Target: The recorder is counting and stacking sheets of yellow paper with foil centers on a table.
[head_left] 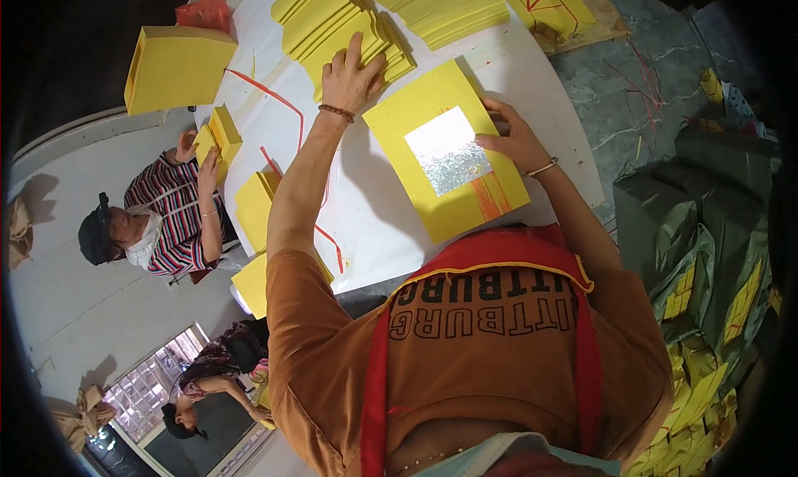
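Bright, even light, soft shadows, glare on the silver foil square (447, 151), dark fisheye-bent rim.

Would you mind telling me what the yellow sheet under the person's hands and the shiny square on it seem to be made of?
The yellow sheet looks like thin matte paper: flat, evenly coloured, without gloss. The silver square on it looks like metallic foil, judging by its speckled glitter. The left hand rests on a fanned stack of similar yellow sheets; the right hand touches the sheet's edge.
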`<action>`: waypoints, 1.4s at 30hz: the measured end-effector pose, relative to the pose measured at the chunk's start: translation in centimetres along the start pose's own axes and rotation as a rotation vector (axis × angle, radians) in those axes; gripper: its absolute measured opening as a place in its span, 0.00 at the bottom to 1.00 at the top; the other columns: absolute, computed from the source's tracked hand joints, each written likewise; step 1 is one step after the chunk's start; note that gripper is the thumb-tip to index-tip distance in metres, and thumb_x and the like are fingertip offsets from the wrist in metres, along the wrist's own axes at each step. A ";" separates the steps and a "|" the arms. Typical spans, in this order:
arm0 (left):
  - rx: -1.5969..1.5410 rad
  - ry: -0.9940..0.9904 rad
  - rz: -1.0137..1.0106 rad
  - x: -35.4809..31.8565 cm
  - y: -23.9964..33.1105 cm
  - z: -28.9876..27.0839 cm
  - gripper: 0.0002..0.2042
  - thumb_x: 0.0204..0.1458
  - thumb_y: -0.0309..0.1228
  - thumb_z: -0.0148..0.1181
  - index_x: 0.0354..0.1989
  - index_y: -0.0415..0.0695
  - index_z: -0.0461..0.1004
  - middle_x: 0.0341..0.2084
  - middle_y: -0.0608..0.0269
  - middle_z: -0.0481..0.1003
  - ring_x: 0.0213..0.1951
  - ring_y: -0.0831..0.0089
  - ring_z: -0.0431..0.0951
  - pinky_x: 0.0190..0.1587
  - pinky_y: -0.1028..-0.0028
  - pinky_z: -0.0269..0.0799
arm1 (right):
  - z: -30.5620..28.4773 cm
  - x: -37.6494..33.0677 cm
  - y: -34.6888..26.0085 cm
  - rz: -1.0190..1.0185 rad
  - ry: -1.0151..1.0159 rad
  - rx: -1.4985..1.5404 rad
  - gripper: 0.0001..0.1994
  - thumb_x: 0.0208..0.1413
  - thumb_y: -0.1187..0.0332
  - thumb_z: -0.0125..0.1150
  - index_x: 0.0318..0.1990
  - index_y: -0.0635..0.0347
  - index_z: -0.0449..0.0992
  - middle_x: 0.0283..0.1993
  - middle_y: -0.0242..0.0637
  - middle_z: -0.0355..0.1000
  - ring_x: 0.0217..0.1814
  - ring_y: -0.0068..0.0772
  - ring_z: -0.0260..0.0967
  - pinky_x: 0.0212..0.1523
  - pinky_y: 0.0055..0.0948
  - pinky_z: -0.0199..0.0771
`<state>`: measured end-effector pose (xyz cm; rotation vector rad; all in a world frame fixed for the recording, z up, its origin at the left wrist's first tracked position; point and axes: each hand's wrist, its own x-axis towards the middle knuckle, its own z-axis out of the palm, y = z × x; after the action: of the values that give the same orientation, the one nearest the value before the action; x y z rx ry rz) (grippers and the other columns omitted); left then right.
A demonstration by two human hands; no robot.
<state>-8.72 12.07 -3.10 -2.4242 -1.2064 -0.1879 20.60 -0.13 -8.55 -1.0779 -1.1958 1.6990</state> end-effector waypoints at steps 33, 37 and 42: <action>0.008 -0.024 0.005 0.1 0.6 0.5 0.18 0.36 0.37 0.62 0.39 0.65 0.71 0.53 0.61 0.59 0.40 0.60 0.68 0.32 0.64 0.65 | -0.2 0.2 0.3 -0.008 0.005 -0.043 0.38 0.39 0.57 0.67 0.57 0.65 0.59 0.55 0.43 0.59 0.56 0.37 0.56 0.57 0.32 0.55; 0.024 -0.039 -0.016 -0.2 0.6 0.5 0.21 0.39 0.36 0.60 0.46 0.71 0.68 0.56 0.62 0.56 0.43 0.59 0.67 0.33 0.64 0.65 | -0.2 0.2 0.3 0.023 0.011 -0.019 0.37 0.39 0.59 0.68 0.57 0.64 0.58 0.55 0.43 0.60 0.55 0.36 0.57 0.56 0.32 0.57; -0.205 -0.038 -0.040 -0.5 -0.6 -0.4 0.25 0.46 0.36 0.56 0.56 0.69 0.60 0.57 0.58 0.57 0.47 0.53 0.67 0.42 0.61 0.66 | -0.2 0.2 0.1 0.018 -0.016 0.021 0.36 0.40 0.64 0.68 0.57 0.64 0.57 0.54 0.42 0.60 0.54 0.33 0.59 0.53 0.31 0.61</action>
<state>-9.45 11.87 -2.72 -2.5898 -1.3103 -0.2910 20.72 0.07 -8.69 -1.0672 -1.1786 1.7334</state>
